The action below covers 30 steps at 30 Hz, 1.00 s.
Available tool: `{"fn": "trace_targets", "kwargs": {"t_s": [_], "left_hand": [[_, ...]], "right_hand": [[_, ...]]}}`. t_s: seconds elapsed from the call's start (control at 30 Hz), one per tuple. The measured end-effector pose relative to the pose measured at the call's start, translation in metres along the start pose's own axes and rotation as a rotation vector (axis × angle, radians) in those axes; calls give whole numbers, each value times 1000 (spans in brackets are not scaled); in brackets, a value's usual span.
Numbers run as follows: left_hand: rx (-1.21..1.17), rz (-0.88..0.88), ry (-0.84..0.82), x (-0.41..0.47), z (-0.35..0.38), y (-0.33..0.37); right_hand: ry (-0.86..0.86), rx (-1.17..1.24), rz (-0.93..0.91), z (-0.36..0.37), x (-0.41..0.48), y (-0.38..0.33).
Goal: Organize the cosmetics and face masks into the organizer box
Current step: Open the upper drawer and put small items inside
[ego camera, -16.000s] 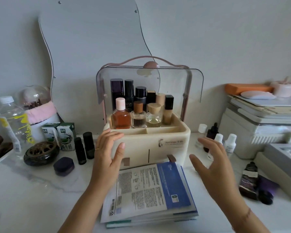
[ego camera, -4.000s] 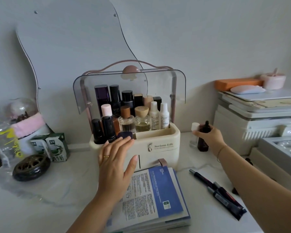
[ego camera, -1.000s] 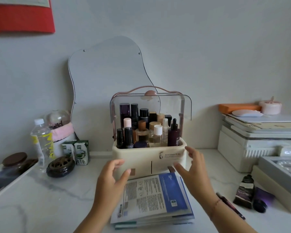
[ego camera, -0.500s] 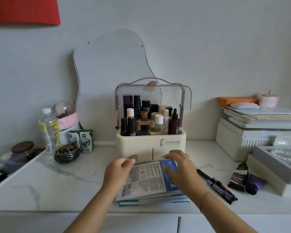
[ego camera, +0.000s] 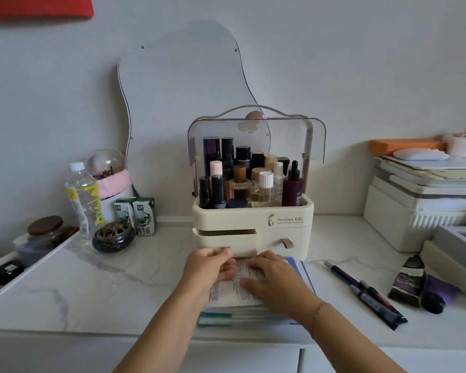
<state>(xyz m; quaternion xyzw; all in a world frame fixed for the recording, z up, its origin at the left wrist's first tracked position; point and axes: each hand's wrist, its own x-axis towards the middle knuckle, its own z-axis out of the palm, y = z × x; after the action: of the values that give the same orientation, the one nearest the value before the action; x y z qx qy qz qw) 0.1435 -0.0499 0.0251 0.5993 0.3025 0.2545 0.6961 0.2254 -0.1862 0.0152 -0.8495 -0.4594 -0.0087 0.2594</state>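
The cream organizer box [ego camera: 288,230] stands at the middle of the counter with its clear lid raised and several cosmetic bottles [ego camera: 253,181] upright in the top tray. Its left drawer [ego camera: 237,244] is slid out a little. My left hand [ego camera: 207,270] is at that drawer's front with its fingers curled round the pull tab. A stack of face masks [ego camera: 226,292] lies flat in front of the box. My right hand [ego camera: 272,281] rests on top of the stack with its fingers spread. The right drawer is closed.
Two pens [ego camera: 366,294], a dark tube [ego camera: 409,281] and a small dark jar [ego camera: 432,302] lie to the right. White boxes [ego camera: 420,205] are stacked at the far right. A water bottle [ego camera: 82,195], milk cartons [ego camera: 139,216] and an incense burner [ego camera: 113,236] stand to the left.
The left drawer has come out of the box. My left hand moved up from the masks to the drawer tab. My right hand stays on the mask stack.
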Motion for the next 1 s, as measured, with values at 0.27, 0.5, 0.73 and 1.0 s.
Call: {"fn": "trace_targets", "kwargs": {"t_s": [0.27,0.5,0.73,1.0], "left_hand": [[32,62,-46,-27,-12,-7],[76,133,-68,-44,-24,-9],[127,178,-95,-75,-42,-25],[138,240,-81,-88,-43,-37]], "right_hand": [[56,-74,1,2,-8,-1],[57,13,74,-13,-24,8],[-64,1,-8,-21,-40,18],[-17,5,-28,-20,-47,14]]}}
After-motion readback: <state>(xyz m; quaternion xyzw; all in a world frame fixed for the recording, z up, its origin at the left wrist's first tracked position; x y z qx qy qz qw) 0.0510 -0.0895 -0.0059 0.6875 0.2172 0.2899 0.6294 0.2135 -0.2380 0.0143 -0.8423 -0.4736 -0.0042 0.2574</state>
